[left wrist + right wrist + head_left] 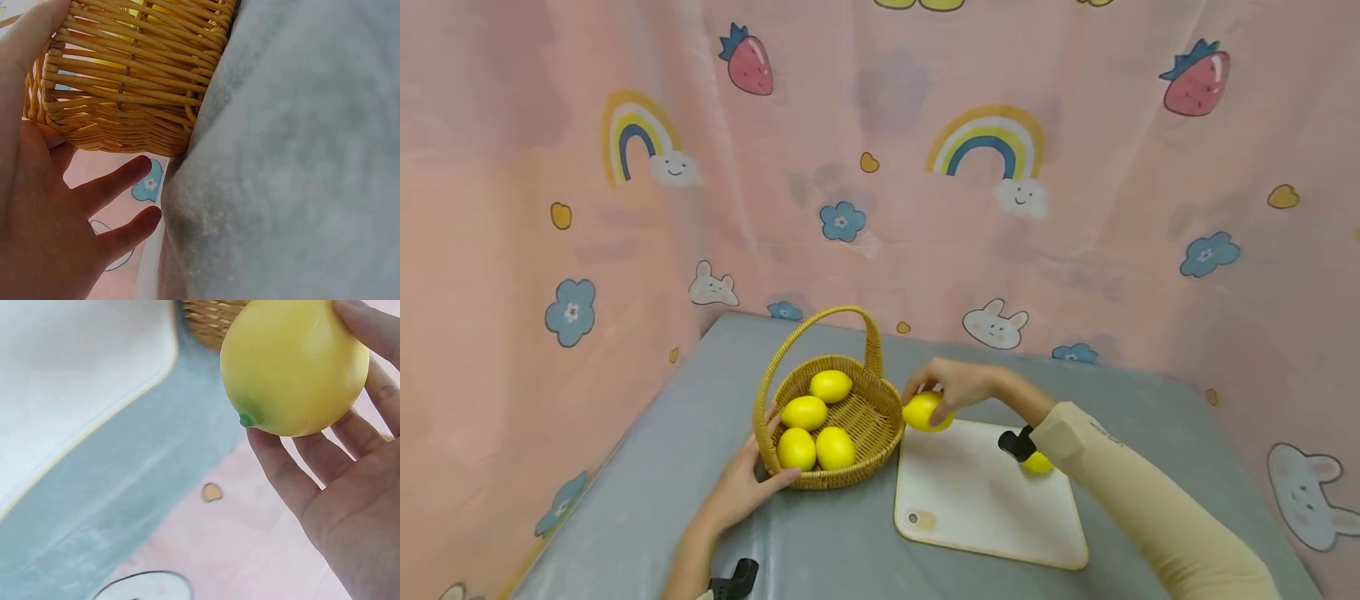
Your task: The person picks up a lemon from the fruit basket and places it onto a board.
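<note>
A yellow lemon (921,414) is pinched between the thumb and fingers of my right hand (953,386), above the far left corner of the white cutting board (981,508) and close beside the basket's right rim. In the right wrist view the green-tipped end of this lemon (290,369) points away from the palm. My left hand (747,487) holds the left side of the wicker basket (874,421), thumb at its front rim. Several lemons (805,412) lie in the left part of the basket. From below, the left wrist view shows two fingers spread beside the woven wall (125,94).
Another lemon (1037,463) lies on the board's right side, partly hidden by the right sleeve (1120,475). The basket's tall arched handle (790,340) rises over its opening. A grey cloth (820,550) covers the table, and a pink printed curtain (895,250) hangs behind it.
</note>
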`<move>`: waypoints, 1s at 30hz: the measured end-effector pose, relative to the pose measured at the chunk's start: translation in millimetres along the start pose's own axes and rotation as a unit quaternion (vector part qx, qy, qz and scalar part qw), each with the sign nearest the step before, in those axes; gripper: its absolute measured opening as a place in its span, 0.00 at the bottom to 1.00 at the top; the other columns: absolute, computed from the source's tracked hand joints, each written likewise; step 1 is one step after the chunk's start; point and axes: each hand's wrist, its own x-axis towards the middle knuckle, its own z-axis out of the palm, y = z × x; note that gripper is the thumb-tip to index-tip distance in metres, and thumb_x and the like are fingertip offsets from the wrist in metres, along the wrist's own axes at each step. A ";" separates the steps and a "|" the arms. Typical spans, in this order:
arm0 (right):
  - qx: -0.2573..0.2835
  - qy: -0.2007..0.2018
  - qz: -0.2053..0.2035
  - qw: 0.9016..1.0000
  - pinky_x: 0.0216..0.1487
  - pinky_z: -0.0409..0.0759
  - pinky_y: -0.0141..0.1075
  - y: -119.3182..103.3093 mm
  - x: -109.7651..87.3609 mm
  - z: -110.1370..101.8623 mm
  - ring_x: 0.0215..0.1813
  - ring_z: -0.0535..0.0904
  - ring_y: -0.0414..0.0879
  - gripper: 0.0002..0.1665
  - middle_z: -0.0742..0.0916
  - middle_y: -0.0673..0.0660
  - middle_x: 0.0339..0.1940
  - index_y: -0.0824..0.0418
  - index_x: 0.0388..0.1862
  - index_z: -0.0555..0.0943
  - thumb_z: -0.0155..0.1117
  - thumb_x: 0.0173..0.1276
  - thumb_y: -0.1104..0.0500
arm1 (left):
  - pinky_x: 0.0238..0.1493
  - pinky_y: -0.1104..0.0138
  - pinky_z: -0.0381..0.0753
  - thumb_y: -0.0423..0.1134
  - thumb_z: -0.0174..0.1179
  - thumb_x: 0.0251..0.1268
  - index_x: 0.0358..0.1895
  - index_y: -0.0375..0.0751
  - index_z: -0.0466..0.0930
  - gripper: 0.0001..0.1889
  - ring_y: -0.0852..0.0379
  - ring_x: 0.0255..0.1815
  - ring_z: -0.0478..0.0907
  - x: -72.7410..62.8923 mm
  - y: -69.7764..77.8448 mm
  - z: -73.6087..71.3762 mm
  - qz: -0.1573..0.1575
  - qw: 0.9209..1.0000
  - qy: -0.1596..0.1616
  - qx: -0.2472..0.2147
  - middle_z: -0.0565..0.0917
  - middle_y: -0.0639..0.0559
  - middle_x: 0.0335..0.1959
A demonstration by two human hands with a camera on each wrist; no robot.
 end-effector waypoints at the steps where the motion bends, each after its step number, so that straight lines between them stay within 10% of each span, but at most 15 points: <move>1: 0.002 0.000 0.001 1.000 0.54 0.79 0.42 2.5 -2.8 0.8 0.54 0.78 0.55 0.25 0.85 0.58 0.54 0.67 0.54 0.83 0.72 0.54 0.71 | 0.69 0.33 0.52 0.50 0.69 0.62 0.79 0.43 0.54 0.46 0.40 0.79 0.45 -0.8 -1.1 -0.7 0.000 1.000 0.002 0.003 0.47 0.54 0.82; 30: 0.039 0.076 0.059 0.995 0.59 0.76 0.52 95.3 -82.2 43.8 0.57 0.75 0.58 0.24 0.83 0.61 0.57 0.68 0.57 0.81 0.71 0.59 0.68 | 0.67 0.32 0.55 0.45 0.67 0.65 0.79 0.39 0.52 0.45 0.38 0.78 0.47 -1.0 1.6 1.0 0.005 1.000 -0.006 0.015 0.46 0.53 0.82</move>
